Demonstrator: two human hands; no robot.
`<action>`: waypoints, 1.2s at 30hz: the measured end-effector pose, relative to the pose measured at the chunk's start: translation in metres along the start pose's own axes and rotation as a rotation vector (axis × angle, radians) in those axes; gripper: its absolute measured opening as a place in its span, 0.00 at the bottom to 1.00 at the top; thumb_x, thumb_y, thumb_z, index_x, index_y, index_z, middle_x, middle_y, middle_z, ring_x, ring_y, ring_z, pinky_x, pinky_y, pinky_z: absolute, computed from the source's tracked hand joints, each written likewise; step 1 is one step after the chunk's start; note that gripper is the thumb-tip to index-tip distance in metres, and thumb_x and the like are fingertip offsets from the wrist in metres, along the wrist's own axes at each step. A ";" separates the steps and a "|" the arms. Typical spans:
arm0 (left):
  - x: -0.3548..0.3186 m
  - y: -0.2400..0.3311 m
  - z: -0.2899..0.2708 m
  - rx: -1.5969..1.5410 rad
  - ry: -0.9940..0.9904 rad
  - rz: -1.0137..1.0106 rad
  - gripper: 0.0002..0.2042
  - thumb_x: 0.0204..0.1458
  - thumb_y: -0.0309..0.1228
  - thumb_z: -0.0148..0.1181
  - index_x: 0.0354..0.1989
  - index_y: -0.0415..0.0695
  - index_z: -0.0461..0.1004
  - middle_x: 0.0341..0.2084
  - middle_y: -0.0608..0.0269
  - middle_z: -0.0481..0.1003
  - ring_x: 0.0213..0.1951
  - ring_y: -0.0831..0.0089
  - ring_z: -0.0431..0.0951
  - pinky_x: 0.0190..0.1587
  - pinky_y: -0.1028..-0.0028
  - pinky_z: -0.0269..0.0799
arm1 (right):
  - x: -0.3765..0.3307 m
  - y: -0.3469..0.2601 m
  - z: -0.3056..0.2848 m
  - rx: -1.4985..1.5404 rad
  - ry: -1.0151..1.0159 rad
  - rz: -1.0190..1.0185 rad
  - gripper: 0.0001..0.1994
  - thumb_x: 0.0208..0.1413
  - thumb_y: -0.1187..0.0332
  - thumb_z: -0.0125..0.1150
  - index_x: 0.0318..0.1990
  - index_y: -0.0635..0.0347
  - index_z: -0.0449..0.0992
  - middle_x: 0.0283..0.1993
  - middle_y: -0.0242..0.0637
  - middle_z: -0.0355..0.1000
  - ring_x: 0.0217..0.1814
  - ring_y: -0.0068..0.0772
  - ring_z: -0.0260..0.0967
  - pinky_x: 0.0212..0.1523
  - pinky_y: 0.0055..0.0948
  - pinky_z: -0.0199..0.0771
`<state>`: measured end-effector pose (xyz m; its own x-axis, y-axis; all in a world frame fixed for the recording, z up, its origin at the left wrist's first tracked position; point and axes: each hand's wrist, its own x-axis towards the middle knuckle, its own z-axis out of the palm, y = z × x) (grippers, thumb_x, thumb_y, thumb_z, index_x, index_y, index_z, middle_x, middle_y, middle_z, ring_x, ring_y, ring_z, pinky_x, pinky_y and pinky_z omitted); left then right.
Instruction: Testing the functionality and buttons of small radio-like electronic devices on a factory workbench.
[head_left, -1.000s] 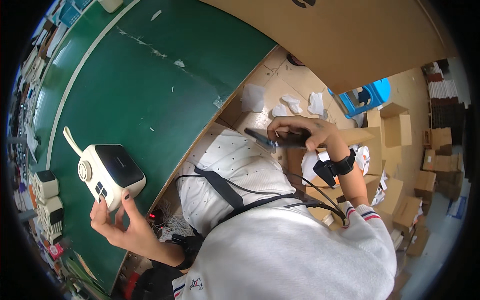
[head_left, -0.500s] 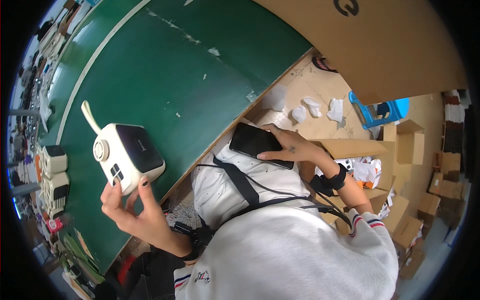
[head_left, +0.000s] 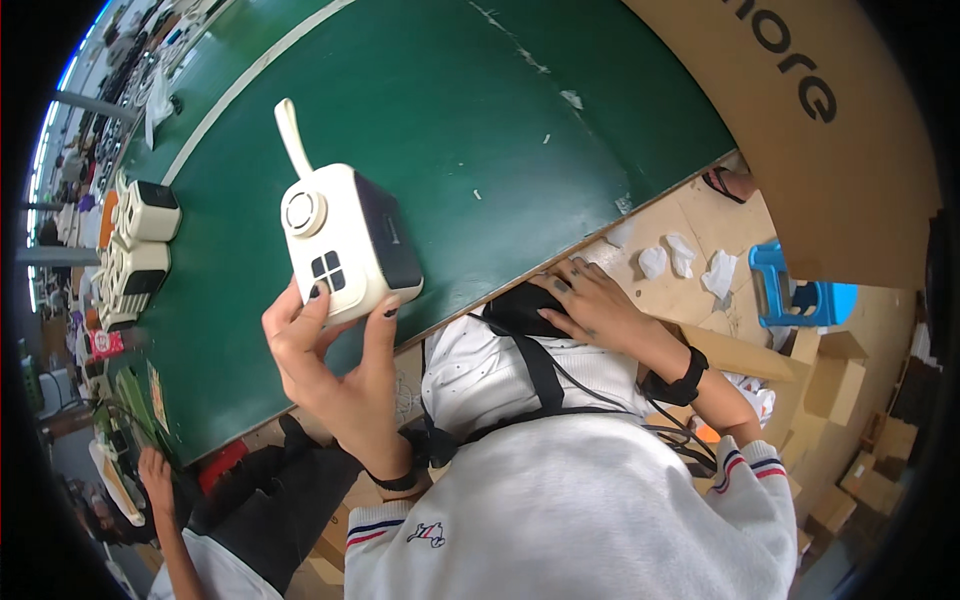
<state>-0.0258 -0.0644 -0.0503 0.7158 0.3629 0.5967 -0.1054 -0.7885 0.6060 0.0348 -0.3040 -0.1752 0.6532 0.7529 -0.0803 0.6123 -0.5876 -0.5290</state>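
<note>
On the green table stands a small cream box-shaped device point(head_left: 338, 235) with a strap, a round dial, several dark buttons and a dark side panel. My left hand point(head_left: 335, 365) grips its near end, the index finger by the buttons and the thumb on the lower edge. Over my lap, beside the table edge, my right hand point(head_left: 600, 310) holds a black phone point(head_left: 520, 309). The hand and its spread fingers cover much of the phone.
Similar cream devices point(head_left: 135, 265) stand at the table's left. A large cardboard box point(head_left: 840, 190) rises at the far right, near a blue stool point(head_left: 800, 290) and white scraps point(head_left: 680, 255) on the floor. At lower left is another person's hand point(head_left: 155, 480).
My view has swung, so the device and both hands appear farther right. My right hand now covers more of the phone. Another person's arm has come into view at lower left.
</note>
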 end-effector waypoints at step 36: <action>0.003 -0.005 -0.002 -0.027 -0.032 0.114 0.28 0.33 0.27 0.75 0.45 0.43 0.67 0.46 0.44 0.69 0.39 0.60 0.78 0.33 0.71 0.78 | 0.031 0.014 -0.021 0.105 -0.106 -0.099 0.10 0.52 0.71 0.57 0.42 0.61 0.75 0.34 0.53 0.73 0.38 0.60 0.69 0.40 0.47 0.68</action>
<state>-0.0245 -0.0580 -0.0505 0.7197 0.2548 0.6458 -0.2058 -0.8101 0.5490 0.0732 -0.2952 -0.1670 0.5379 0.8358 -0.1096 0.6176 -0.4793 -0.6236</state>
